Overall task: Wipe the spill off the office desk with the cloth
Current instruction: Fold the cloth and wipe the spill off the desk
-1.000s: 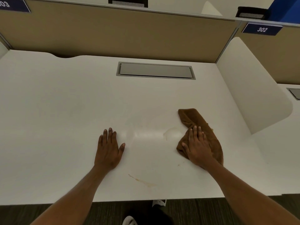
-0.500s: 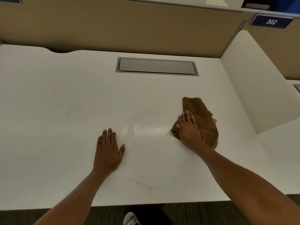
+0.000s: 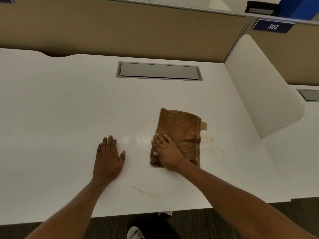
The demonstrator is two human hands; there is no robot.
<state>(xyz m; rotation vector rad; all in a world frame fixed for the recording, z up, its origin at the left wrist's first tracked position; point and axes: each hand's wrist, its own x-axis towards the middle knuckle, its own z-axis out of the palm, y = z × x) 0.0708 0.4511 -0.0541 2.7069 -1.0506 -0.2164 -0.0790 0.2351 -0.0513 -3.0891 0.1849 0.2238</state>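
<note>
A brown cloth (image 3: 181,130) is being pressed flat against the white desk (image 3: 60,109) by the right hand (image 3: 166,151), whose palm and spread fingers are lying on the cloth's lower left part; nothing is being pinched, the hand is simply being held open on top of it. The cloth is lying right of the desk's middle, with a small tan tag (image 3: 204,125) showing at its 3 o'clock edge. The left hand (image 3: 107,158) is being rested flat and open on the bare desk at 9 o'clock from the cloth, apart from it, holding nothing. Faint brownish streaks (image 3: 207,143) are being seen just beside the cloth at 3 o'clock to 4 o'clock, and a thin brown smear (image 3: 143,192) is lying near the front edge, at 6 o'clock from the cloth. A grey hatch (image 3: 158,71) is set into the desk at 12 o'clock. A blue sign (image 3: 272,26) reading 302 is being shown at 1 o'clock
</note>
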